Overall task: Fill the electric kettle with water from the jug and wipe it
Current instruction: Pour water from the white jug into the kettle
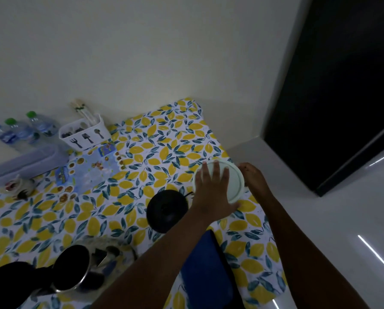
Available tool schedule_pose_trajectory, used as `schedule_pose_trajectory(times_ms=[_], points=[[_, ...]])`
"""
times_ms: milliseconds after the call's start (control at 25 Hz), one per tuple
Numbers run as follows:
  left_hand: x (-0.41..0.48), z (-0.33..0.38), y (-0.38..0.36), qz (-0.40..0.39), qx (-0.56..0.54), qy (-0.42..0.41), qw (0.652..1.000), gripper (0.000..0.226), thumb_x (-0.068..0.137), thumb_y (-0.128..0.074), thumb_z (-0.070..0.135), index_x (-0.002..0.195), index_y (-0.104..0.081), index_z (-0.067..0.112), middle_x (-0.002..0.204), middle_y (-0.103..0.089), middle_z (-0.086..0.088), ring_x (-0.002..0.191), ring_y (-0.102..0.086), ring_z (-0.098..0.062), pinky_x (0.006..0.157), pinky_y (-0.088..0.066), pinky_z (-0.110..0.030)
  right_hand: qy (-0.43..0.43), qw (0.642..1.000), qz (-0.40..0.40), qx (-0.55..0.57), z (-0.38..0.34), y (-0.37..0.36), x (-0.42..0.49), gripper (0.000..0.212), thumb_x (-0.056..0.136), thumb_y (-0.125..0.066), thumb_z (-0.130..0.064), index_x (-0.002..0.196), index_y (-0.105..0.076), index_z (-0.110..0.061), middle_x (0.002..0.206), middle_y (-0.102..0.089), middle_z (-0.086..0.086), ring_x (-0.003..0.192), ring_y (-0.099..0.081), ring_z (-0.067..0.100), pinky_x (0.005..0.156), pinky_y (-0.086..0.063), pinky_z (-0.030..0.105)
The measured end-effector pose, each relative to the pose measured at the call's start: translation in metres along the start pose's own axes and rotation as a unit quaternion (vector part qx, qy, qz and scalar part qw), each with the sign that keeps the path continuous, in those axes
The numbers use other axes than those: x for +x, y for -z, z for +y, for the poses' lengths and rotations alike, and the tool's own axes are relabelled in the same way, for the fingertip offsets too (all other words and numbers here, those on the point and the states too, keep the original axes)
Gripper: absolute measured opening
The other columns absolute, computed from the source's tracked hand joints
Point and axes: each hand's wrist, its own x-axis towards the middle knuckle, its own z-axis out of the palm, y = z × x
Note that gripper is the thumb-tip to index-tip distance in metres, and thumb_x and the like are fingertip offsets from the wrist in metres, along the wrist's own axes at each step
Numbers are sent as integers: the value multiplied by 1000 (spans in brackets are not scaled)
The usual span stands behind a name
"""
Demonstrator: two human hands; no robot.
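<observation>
The jug stands near the table's right edge, seen from above as a round white lid (234, 181). My left hand (211, 192) lies flat on that lid with fingers spread and the thumb at its near rim. My right hand (253, 177) curls around the jug's right side, where the jug body is hidden. The electric kettle (73, 267) sits at the lower left with its top open, showing a steel rim and a dark inside. Its black round base (166, 210) is left of the jug. A blue cloth (206, 270) lies under my left forearm.
The table wears a lemon-print cloth (155, 139) and stands against a white wall. At the back left are three water bottles (21, 130), a white cutlery holder (84, 134) and a clear lidded box (28, 161). A dark door (333, 85) is on the right.
</observation>
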Motion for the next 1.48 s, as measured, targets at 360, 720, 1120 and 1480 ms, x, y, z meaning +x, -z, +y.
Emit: schedule_pose_trajectory(times_ms=[360,720,1120,1480], points=[[-4,-3,0,-4,11,-30,999,94,83,-49,64,151,-7,15,161,1,-21,144,4,-52,114,-3,-67,-28,999,-29,17,3,2,-3,27,87,-55,-28,62,-64,-25,48,-54,-6,40,-39,12,37,-31,17],[-44,-20,20,-20,-11,-23,999,85,89,-40,61,152,0,20,163,5,-12,145,2,-49,115,-8,-66,-15,989,33,143,0,-22,-36,21,73,-63,-34,64,-55,-16,47,-46,-4,39,-35,12,35,-26,22],[-150,-64,67,63,11,63,996,69,98,-28,51,152,6,23,163,3,-13,145,-2,-48,115,-10,-63,48,994,-30,92,-83,-94,-89,27,86,-63,-22,61,-53,-24,54,-46,-2,37,-39,4,33,-29,18],[-226,-95,83,148,-73,157,974,66,100,-27,47,152,6,23,163,1,-15,144,-2,-51,116,-10,-63,122,989,-74,26,-157,-155,-138,20,81,-66,-23,62,-59,-24,49,-50,-8,41,-42,6,39,-34,22]])
